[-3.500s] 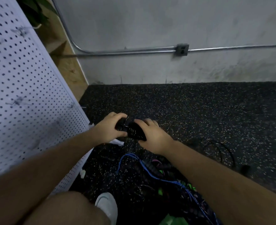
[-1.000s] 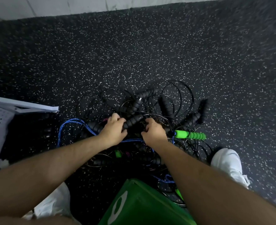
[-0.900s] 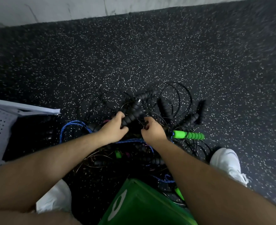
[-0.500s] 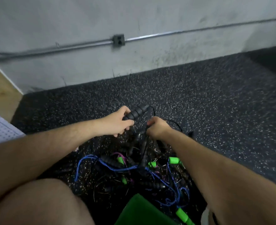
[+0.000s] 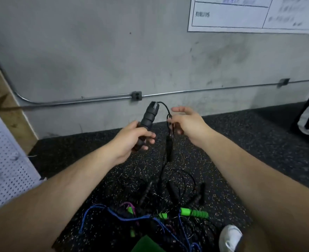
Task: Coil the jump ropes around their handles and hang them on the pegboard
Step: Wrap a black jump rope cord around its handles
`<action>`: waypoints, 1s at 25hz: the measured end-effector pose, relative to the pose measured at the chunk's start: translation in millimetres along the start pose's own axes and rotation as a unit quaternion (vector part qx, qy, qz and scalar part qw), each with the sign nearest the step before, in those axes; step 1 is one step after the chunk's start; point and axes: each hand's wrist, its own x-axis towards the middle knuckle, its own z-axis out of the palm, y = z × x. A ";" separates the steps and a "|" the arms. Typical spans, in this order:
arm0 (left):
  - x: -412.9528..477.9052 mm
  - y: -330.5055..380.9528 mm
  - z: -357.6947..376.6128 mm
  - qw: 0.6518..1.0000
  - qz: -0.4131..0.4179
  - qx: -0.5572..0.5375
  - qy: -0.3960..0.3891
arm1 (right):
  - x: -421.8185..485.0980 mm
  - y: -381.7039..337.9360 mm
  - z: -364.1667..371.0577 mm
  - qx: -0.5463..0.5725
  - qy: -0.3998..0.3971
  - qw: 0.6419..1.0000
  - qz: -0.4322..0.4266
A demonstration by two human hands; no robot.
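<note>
Since half a second earlier, both hands had lifted above the tangled pile of jump ropes (image 5: 150, 216) on the floor beneath them. The left hand (image 5: 130, 140) gripped a black ribbed foam handle (image 5: 150, 115) upright. Beside it, the right hand (image 5: 188, 124), fingers loosely spread, pinched the thin black cord (image 5: 166, 108), and a second black handle (image 5: 169, 148) dangled below.

Forearms forward, left hand (image 5: 132, 138) clenched, right hand (image 5: 187, 122) pinching.
</note>
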 end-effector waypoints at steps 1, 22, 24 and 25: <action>-2.0 -2.6 -2.0 1.000 -0.006 -0.008 -0.003 | -2.2 2.6 -3.9 0.003 -0.004 1.000 -0.004; 41.9 23.9 -26.5 0.995 0.080 -0.030 -0.051 | 38.2 27.7 2.7 -0.229 -0.092 0.966 0.077; 42.1 23.1 -28.4 0.996 0.082 -0.006 -0.046 | 42.9 30.9 5.5 -0.249 -0.120 0.957 0.087; 41.7 22.7 -28.6 0.996 0.083 -0.002 -0.040 | 44.2 33.3 7.4 -0.253 -0.140 0.952 0.098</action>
